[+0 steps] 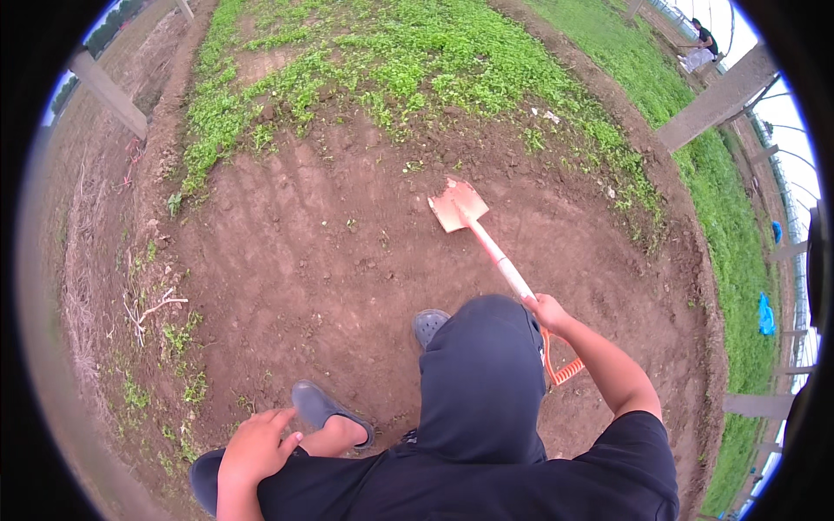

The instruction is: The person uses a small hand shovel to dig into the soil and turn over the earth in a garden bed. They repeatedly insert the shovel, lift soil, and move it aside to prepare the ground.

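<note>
My right hand (549, 312) is closed around the pale shaft of a short spade (498, 259), just above its orange D-shaped grip. The spade's orange-red blade (458, 205) lies over the bare soil, pointing away from me, its tip edge worn and soil-marked. Whether the blade presses into the ground I cannot tell. My left hand (254, 446) rests at my left knee, fingers slightly apart, holding nothing. Below me are my bent legs in dark trousers and my grey clogs (329, 410) on the brown soil (313, 260).
Low green plants (417, 58) grow beyond the bare soil. Earth ridges (694, 234) flank the bed, with concrete posts (720, 101) at both sides. Dry twigs (156, 309) lie left. Blue plastic (766, 316) lies right; another person (704, 45) is far off at upper right.
</note>
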`<action>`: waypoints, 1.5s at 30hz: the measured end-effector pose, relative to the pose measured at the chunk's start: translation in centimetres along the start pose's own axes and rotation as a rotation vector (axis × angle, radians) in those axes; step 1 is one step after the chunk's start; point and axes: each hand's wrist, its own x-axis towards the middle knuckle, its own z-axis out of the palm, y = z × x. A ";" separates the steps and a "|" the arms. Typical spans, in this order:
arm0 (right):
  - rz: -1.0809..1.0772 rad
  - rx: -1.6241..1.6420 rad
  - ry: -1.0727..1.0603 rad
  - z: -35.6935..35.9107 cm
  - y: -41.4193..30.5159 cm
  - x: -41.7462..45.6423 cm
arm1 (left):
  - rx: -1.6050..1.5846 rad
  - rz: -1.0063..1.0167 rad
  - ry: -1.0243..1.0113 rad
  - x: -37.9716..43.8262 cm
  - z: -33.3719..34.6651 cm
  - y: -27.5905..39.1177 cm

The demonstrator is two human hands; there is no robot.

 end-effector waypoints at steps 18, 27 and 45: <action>0.002 0.203 -0.079 2.3 -12.6 10.1 | 0.106 0.051 -0.004 6.4 -1.1 1.3; -0.004 0.362 -0.182 1.5 -0.6 -0.2 | -0.036 0.095 0.033 3.4 -0.3 1.9; 0.066 0.129 -0.055 4.1 -13.0 6.5 | -0.008 -0.017 -0.044 6.0 0.0 -2.5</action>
